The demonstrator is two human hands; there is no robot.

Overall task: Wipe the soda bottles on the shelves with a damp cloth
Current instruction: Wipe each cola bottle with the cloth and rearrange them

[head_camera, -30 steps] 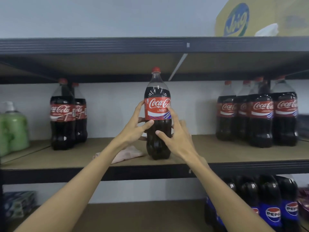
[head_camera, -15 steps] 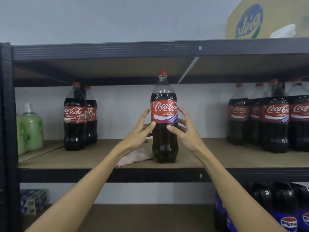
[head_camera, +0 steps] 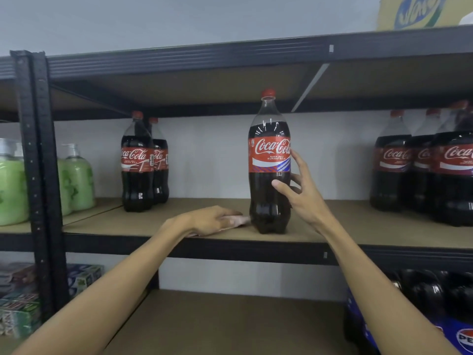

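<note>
**Right grip** (head_camera: 304,198): curled round bottle (head_camera: 268,162) from its right side. Thumb (head_camera: 278,184) pressed on the dark front just below the label, fingers (head_camera: 298,160) reaching up along the label's right edge and round the back. Enters from lower right on a bare forearm.

**Left grip** (head_camera: 212,220): spread palm-down, fingers relaxed, resting on top of cloth (head_camera: 242,221). Pinches nothing that shows.

**Cloth**: pale pink, flat on middle shelf (head_camera: 358,228), mostly hidden under left grip. One end shows just beside the bottle's foot; touching or apart, cannot tell.

**Bottle**: large Coca-Cola with red cap, red label and dark fill. Stands upright near the front edge of middle shelf, well apart from the other stock.

**Pair** (head_camera: 137,162): two Coca-Cola bottles, upright, one behind the other. Stands to the left on middle shelf, toward the back wall.

**Cluster** (head_camera: 422,162): several Coca-Cola bottles packed close, upright. Stands to the right on middle shelf and runs out of view.

**Soap bottles** (head_camera: 76,178): green, with pump tops. Stand at far left, on both sides of post (head_camera: 38,175).

**Pepsi bottles** (head_camera: 435,301): dark, with blue labels. Stand on bottom shelf (head_camera: 230,324), lower right.

**Boxes** (head_camera: 18,303): stacked at lower left, print blurred.

**Carton** (head_camera: 419,11): yellow with a blue logo. Sits on top shelf (head_camera: 179,62), upper right, cut off by the frame.
</note>
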